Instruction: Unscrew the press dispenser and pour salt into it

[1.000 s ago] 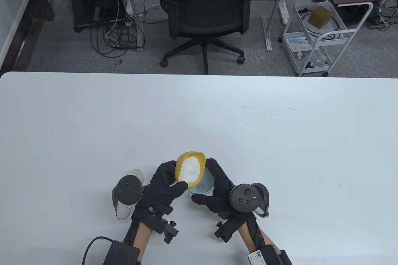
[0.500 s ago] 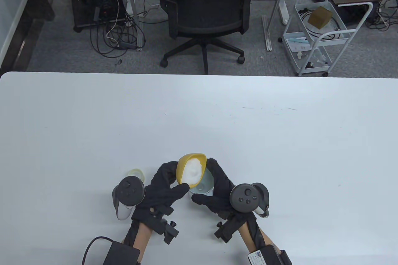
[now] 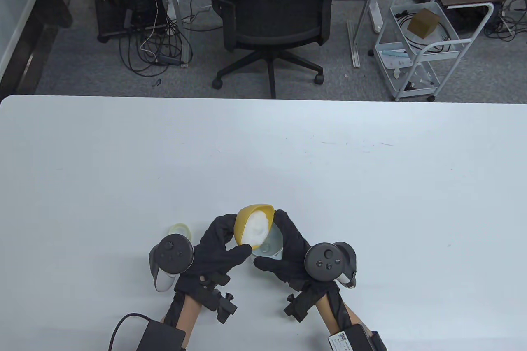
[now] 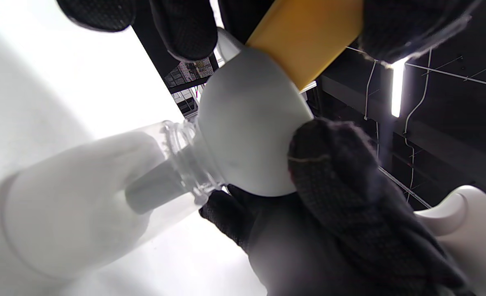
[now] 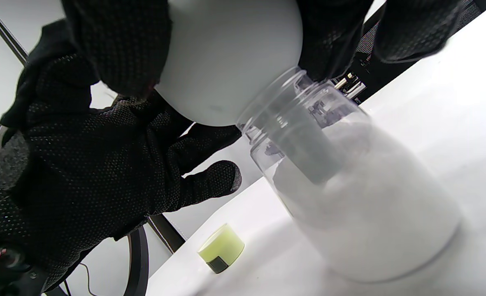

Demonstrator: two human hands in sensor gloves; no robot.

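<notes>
Both hands work: our left hand [image 3: 218,250] grips the tilted yellow salt bowl [image 3: 252,227] just above the white funnel [image 3: 269,244], which our right hand [image 3: 286,256] holds in the clear plastic dispenser bottle [image 5: 349,197].

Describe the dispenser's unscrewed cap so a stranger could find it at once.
On the white table, look near the front edge, just left of the left hand. There the small cap stands alone: pale yellow-green, round, unlike the deeper yellow bowl of salt held above the funnel.

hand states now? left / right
Left hand: grips the tilted yellow salt bowl.
Right hand: holds the pale funnel on the clear dispenser jar.
</notes>
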